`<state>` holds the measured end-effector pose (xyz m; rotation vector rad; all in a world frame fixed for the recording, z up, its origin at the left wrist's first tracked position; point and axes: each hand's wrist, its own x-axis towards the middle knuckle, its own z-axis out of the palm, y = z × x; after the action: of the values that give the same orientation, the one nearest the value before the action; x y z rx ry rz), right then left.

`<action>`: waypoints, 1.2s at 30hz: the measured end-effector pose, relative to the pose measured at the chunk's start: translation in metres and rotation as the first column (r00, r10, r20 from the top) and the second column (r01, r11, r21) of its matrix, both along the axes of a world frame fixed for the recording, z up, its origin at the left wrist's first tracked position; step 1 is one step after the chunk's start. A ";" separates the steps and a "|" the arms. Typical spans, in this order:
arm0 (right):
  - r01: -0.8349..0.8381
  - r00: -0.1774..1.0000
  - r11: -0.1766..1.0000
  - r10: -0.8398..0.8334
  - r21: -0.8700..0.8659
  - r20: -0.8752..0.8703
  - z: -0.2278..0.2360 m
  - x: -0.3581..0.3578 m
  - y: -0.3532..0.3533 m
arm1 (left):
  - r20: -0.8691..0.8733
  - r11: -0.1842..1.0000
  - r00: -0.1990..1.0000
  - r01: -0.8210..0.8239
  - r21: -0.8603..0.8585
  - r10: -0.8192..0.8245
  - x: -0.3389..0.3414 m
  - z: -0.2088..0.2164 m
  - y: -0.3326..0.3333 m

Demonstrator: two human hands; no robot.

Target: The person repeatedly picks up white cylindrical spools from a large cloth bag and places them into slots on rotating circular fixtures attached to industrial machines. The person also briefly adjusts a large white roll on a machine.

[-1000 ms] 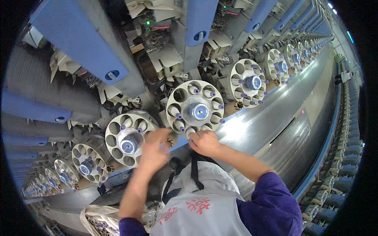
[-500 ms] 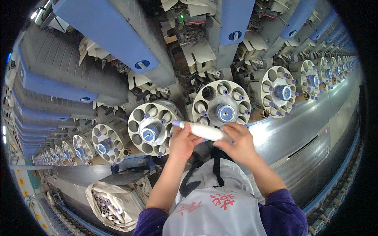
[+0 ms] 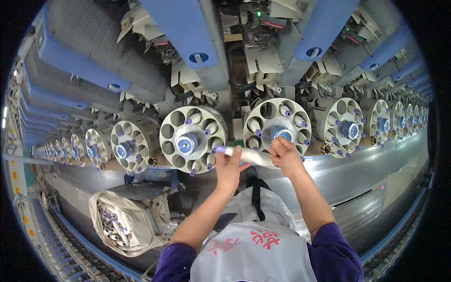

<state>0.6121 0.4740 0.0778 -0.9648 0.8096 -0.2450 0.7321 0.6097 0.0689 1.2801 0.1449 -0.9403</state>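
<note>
A white yarn bobbin (image 3: pixel 253 157) with a purple tip lies almost level in front of me. My left hand (image 3: pixel 229 169) is closed round its purple-tipped end, thumb on top. At the bobbin's other end my right hand (image 3: pixel 285 157) is curled with fingers pinched together; whatever is between them is too small or hidden to make out. Just beyond my hands stand two round cream magazines, the left magazine (image 3: pixel 165 136) and the right magazine (image 3: pixel 300 110), each with a blue hub. Several purple-tipped bobbins sit in their pockets, while other pockets are vacant.
More such magazines run off in a row to both sides, below blue and grey machine housings (image 3: pixel 188 33). A metal ledge (image 3: pixel 357 174) extends along the right. At lower left, a cloth sack (image 3: pixel 101 230) holds several bobbins and tubes.
My right hand has risen from around the bobbin's far end into a tight pinch. My left hand still holds the bobbin. The view has shifted, so the magazines appear farther right.
</note>
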 end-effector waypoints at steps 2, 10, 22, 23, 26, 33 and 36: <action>0.007 0.988 0.830 -0.093 0.558 0.125 0.001 -0.009 -0.005 | 0.088 0.999 0.995 -0.044 -0.021 0.046 -0.007 0.002 -0.004; 0.298 0.943 0.901 -0.330 -0.317 -0.051 0.029 -0.038 -0.019 | -0.147 0.992 0.982 -0.123 -0.021 0.118 0.012 0.008 0.004; -0.125 0.989 0.282 -0.046 -0.951 -0.144 -0.019 0.018 0.027 | -0.314 0.997 0.947 -0.055 0.049 0.067 0.013 -0.001 -0.003; -0.159 0.984 0.314 -0.022 -0.936 -0.174 -0.020 0.019 0.021 | -0.228 1.000 0.973 -0.018 0.025 0.023 0.011 -0.003 -0.003; 0.036 0.998 0.974 -0.025 -0.223 0.053 -0.019 0.013 0.008 | 0.067 1.000 0.998 0.005 0.008 -0.005 -0.001 -0.012 -0.008; -0.052 0.995 0.989 0.038 -0.140 -0.094 -0.021 -0.020 0.009 | 0.644 0.985 0.745 0.124 0.123 -0.175 -0.031 -0.037 -0.003; 0.191 0.979 0.847 -0.197 0.495 -0.041 -0.020 -0.046 0.007 | 0.768 0.906 0.486 0.299 0.301 -0.416 -0.041 -0.040 0.019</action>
<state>0.5664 0.4813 0.0581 -0.3917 0.9039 -0.2011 0.6910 0.6288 0.0289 1.8006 -0.8674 -0.5746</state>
